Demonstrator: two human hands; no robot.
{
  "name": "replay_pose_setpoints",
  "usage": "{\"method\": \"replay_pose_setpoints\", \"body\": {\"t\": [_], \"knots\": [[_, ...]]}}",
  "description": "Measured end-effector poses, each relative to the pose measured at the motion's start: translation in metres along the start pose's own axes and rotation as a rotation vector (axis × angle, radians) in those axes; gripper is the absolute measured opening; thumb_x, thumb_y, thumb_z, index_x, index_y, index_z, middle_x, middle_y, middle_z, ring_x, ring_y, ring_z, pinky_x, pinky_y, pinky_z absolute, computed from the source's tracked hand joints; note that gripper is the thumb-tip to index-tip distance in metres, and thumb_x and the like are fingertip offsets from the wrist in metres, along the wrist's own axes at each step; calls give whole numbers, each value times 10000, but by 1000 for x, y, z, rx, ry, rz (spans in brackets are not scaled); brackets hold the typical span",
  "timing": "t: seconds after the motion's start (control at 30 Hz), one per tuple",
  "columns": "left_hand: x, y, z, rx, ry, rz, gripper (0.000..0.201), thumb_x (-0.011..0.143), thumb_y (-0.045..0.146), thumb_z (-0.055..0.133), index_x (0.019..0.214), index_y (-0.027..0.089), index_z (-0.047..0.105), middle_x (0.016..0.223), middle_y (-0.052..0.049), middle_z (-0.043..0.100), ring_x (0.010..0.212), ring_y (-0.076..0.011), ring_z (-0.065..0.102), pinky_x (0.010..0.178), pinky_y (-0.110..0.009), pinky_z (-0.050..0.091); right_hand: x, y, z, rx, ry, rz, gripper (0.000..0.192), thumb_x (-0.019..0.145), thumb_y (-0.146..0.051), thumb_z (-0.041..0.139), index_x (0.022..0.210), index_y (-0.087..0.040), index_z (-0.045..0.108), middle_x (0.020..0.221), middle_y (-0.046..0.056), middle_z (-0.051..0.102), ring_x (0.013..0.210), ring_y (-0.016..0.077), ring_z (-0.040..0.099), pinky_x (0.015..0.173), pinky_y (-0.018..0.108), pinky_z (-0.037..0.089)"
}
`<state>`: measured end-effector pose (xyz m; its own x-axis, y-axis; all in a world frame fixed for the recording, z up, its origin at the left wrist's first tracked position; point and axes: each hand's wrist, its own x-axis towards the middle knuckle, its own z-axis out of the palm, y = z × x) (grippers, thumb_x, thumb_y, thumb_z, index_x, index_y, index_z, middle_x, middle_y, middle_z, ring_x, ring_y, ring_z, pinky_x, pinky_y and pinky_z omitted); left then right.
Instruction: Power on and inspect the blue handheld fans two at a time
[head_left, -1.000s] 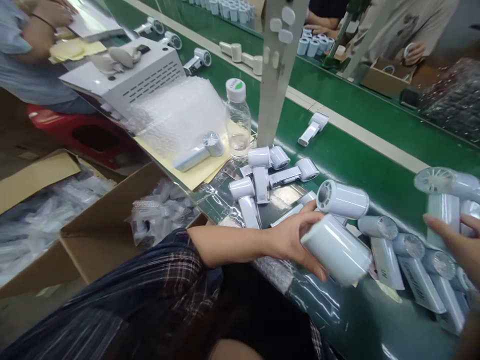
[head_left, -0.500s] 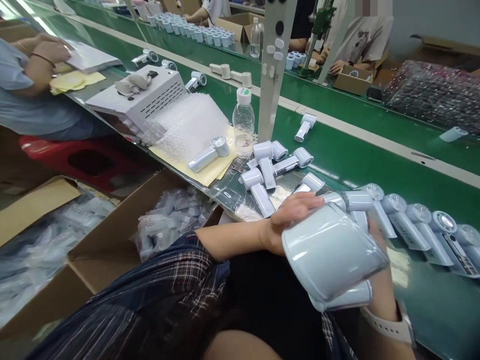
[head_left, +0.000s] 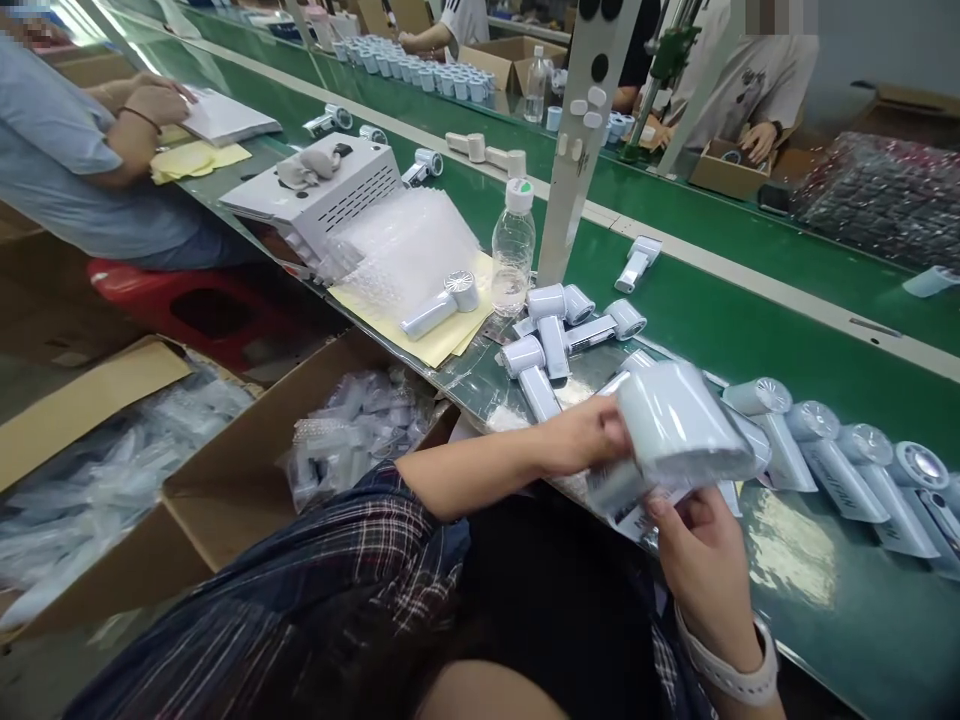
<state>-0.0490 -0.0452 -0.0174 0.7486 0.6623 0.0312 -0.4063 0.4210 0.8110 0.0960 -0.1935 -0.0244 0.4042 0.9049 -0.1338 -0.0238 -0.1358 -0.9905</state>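
Close to the camera, a light blue handheld fan (head_left: 679, 420), shaped like a small hair dryer with a glossy barrel, is held in both hands above the bench edge. My left hand (head_left: 592, 437) grips it from the left side, its fingers partly hidden behind the fan. From below, my right hand (head_left: 701, 550) pinches the lower part, thumb and fingers closed; a printed label shows there, slightly blurred. Beyond the hands lies a loose group of similar fans (head_left: 551, 345). To the right stretches a row of fans (head_left: 844, 475) lying side by side.
A water bottle (head_left: 513, 250) stands near a metal post (head_left: 581, 170). Clear bags (head_left: 405, 235) and yellow paper (head_left: 442, 345) lie on the left. Cardboard boxes (head_left: 247, 455) of bagged items sit below. A green conveyor belt (head_left: 720, 310) runs beyond; co-workers sit around.
The fan has turned and risen away from the camera, its barrel looking smaller. My right hand has come from behind the fan to below it. The view has shifted slightly left.
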Motion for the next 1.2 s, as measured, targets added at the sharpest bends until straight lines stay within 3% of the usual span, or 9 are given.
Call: {"method": "replay_pose_setpoints", "body": {"t": [0.1,0.2,0.4,0.53,0.77,0.87,1.0,1.1,1.2], "knots": [[7,18,-5,-189,78,-72,775,711,797,871,1110,147,738,908,-62,724,789,-176,665,782,-316,591,-9,-7,0,50,-56,48,541,731,-460,988,1150,-227,737,1014,135,871,798,331,856,722,404,721],[11,28,-5,-415,-27,-253,594,958,698,651,1152,138,701,722,10,571,562,-120,497,488,-224,452,-17,-13,-7,51,-51,54,573,692,-410,1015,1162,-224,746,962,137,874,715,342,850,639,382,718],[9,20,-1,-522,-349,-363,646,893,731,564,1303,236,626,731,12,590,450,-156,480,390,-290,479,-19,-8,-32,96,136,38,610,699,-429,1008,1193,-196,737,946,151,870,703,364,845,580,382,710],[15,15,-3,-610,-483,-403,438,903,621,598,1101,236,662,739,-7,627,469,-180,554,438,-338,560,-14,3,-44,97,188,100,623,749,-445,980,1252,-184,719,982,151,867,747,361,849,624,404,721],[22,-7,-8,-434,-483,-515,892,836,986,384,789,147,682,658,-97,662,544,-236,669,509,-383,608,-10,9,-49,-109,237,56,594,733,-514,974,1164,-175,747,887,107,839,656,273,779,543,319,644],[20,-12,-9,-269,-343,-425,1052,734,1105,341,831,117,689,679,-126,698,560,-247,699,495,-360,588,-7,3,-42,-156,253,27,590,689,-541,987,1080,-175,741,857,106,820,678,283,770,571,340,648],[11,-3,-6,-90,24,-84,1189,558,1120,586,1255,157,608,860,-79,742,600,-221,717,526,-327,603,9,2,-20,-21,214,-10,617,843,-551,870,1325,-221,669,1153,136,809,937,305,803,859,451,682],[-2,5,2,24,14,-32,1113,660,866,853,1486,298,369,1017,-44,731,632,-170,705,543,-271,587,21,9,-5,-48,240,-83,643,940,-577,747,1469,-253,579,1320,145,751,1114,313,768,1036,535,621],[-8,4,9,83,-49,97,871,737,782,860,1355,341,433,1069,-20,695,713,-164,708,613,-286,616,26,11,2,-85,132,-117,821,950,-713,663,1596,-240,480,1541,175,638,1441,368,613,1236,609,476]]}}
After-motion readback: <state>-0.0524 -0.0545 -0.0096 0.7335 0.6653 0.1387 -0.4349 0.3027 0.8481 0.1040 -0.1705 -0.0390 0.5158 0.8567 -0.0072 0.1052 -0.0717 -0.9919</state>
